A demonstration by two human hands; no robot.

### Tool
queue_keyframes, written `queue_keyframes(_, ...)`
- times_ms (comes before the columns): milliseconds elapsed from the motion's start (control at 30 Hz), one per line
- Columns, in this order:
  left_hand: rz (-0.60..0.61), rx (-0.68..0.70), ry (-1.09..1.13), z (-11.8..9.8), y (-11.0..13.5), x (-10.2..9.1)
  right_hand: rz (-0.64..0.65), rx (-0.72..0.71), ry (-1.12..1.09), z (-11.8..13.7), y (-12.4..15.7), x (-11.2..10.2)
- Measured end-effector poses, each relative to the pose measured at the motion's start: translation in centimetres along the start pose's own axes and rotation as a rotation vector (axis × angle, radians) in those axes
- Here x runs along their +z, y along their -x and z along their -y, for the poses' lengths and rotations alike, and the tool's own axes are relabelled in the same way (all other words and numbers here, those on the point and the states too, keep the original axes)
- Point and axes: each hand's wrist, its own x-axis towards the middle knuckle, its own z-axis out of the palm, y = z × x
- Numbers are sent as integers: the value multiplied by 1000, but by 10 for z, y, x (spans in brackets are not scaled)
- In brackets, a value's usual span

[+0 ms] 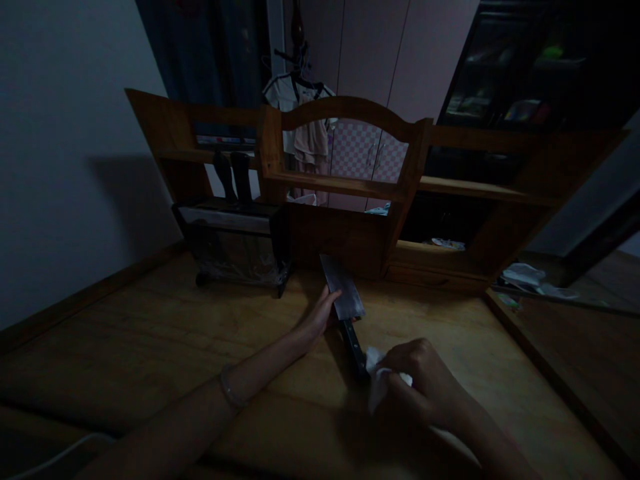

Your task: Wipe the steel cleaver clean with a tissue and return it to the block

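A cleaver [342, 288] with a wide metal blade and a black riveted handle is held over the wooden desk, blade pointing away from me. My left hand [323, 313] grips the blade near the handle end, thumb on its upper face and the other fingers partly hidden beneath. Pinched in my right hand [417, 377] is a crumpled white tissue [379, 380], which is at the butt of the black handle. Whether the tissue presses on the handle or only sits beside it is hard to tell in the dim light.
A knife block [233, 240] with two black-handled tools stands at the back left of the desk [165, 353]. Behind it rises a wooden shelf unit [345, 107]. A white wall [75, 167] closes the left side. A white cable [65, 453] lies at the lower left.
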Motion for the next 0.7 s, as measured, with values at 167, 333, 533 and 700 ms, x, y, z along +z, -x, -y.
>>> queue_keyframes(167,-56,35,-106,5,1,1,-138,-12,-41,-5,-6,5)
queue_keyframes(333,-72,98,-200,9,0,-2,75,-54,38,2,-13,21)
queue_keyframes(533,-84,129,-265,9,1,-5,166,-98,134,6,-18,31)
queue_keyframes(700,-52,105,-238,9,7,-1,163,-174,88,14,-20,27)
